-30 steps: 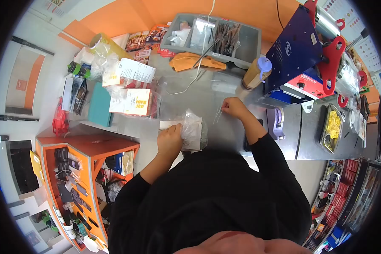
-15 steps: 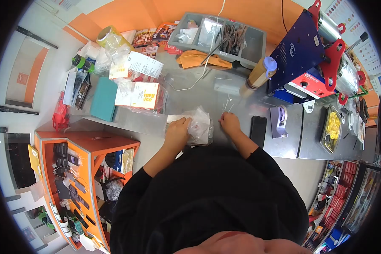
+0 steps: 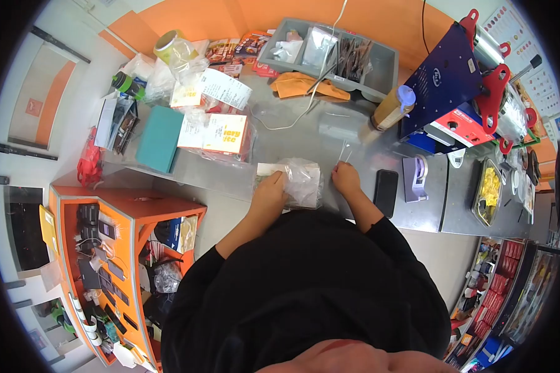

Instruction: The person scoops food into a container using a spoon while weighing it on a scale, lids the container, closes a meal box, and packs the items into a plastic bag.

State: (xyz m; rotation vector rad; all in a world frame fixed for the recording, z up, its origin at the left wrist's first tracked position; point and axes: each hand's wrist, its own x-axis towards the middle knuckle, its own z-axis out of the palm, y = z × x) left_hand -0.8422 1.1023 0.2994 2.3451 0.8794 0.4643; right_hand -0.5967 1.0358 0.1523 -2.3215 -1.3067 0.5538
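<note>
A small white box in a clear plastic bag [image 3: 303, 177] sits at the table's near edge, in front of my body. My left hand [image 3: 270, 189] is closed on its left side, fingers bent over the top and the film. Just right of the box, my right hand [image 3: 346, 179] has its fingers pinched together at the lower end of thin white strips [image 3: 344, 151]. The strips point away from me over the metal surface. Whether the fingers hold one or both is hard to see.
A black phone [image 3: 386, 193] and a tape dispenser [image 3: 415, 177] lie to the right. Bagged orange-and-white boxes [image 3: 221, 133] stand left, beside a teal box [image 3: 160, 138]. Behind are a grey divided tray [image 3: 379, 78], a sauce bottle [image 3: 392, 109] and a blue machine [image 3: 442, 81]. A white cord [image 3: 305, 112] crosses the table.
The whole view has shifted slightly, so the table's things appear a little further right. Both hands keep nearly the same places by the bagged box and the strips.
</note>
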